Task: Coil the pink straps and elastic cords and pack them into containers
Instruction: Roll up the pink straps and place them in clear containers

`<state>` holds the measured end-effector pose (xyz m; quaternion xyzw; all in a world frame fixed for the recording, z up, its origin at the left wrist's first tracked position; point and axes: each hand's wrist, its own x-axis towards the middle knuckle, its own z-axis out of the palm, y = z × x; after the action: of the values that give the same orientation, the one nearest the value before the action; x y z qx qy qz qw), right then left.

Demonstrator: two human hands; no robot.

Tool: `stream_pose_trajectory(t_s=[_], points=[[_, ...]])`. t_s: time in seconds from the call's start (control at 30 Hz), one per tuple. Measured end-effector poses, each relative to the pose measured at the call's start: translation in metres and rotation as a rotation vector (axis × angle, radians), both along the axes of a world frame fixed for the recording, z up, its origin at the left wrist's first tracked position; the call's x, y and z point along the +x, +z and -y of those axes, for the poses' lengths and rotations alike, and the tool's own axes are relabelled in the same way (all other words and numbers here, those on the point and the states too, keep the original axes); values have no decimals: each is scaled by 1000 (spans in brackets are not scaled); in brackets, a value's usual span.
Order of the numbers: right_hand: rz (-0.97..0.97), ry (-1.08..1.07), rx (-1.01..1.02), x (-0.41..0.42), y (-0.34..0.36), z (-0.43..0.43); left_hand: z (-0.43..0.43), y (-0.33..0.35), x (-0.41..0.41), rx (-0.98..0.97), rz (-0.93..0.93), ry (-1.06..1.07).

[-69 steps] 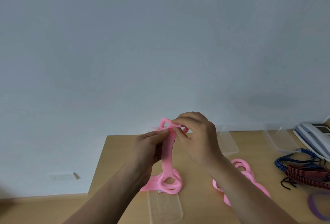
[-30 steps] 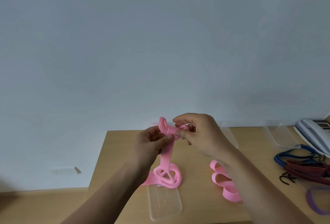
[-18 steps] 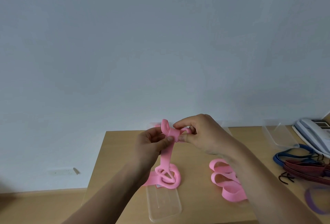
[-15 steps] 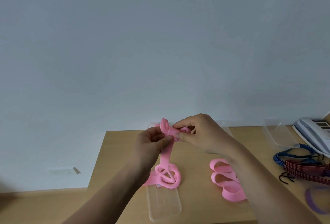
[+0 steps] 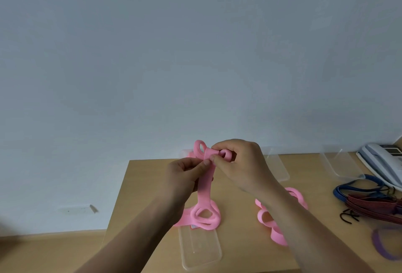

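Note:
A pink strap (image 5: 205, 188) hangs from my two hands above the wooden table (image 5: 148, 185); its lower loops lie on the far end of a clear container (image 5: 199, 248). My left hand (image 5: 185, 177) pinches the strap just under its top. My right hand (image 5: 241, 164) pinches the folded top end, where two small loops stick out. A second pink strap (image 5: 266, 218) lies in loose loops on the table to the right, partly hidden by my right forearm. Blue and red elastic cords (image 5: 369, 203) lie in a heap at the right.
Two more clear containers (image 5: 276, 164) (image 5: 339, 161) stand at the table's far edge. A white desk phone (image 5: 382, 159) sits at the far right. A purple band (image 5: 382, 248) and a black hook (image 5: 348, 218) lie near the right front. The table's left edge drops to the floor.
My hands have kept the strap's top end and folded it into small loops. The hanging part has shortened a little. The view has shifted slightly.

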<state>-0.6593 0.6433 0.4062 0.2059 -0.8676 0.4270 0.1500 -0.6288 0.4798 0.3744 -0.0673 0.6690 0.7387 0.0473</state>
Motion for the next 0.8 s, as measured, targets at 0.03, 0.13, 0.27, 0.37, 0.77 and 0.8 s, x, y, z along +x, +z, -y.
stream_pose_trajectory(t_s=[0.03,0.13,0.27,0.37,0.77,0.8], points=[[10,-4,-17,0,-2,1,0,1,0,5,-4,7],[133,-15,-142,-1,-6,0,1,3,-1,-5,-15,14],[257,2,-257,-3,-6,-4,1,5,1,-15,-19,23],[303,39,-339,-2,-7,-3,0,5,2,-34,-29,45],[-207,-77,-50,8,-21,6,8,11,-3,127,252,-63],[-260,-78,-36,9,-23,7,8,10,-3,141,228,-62]])
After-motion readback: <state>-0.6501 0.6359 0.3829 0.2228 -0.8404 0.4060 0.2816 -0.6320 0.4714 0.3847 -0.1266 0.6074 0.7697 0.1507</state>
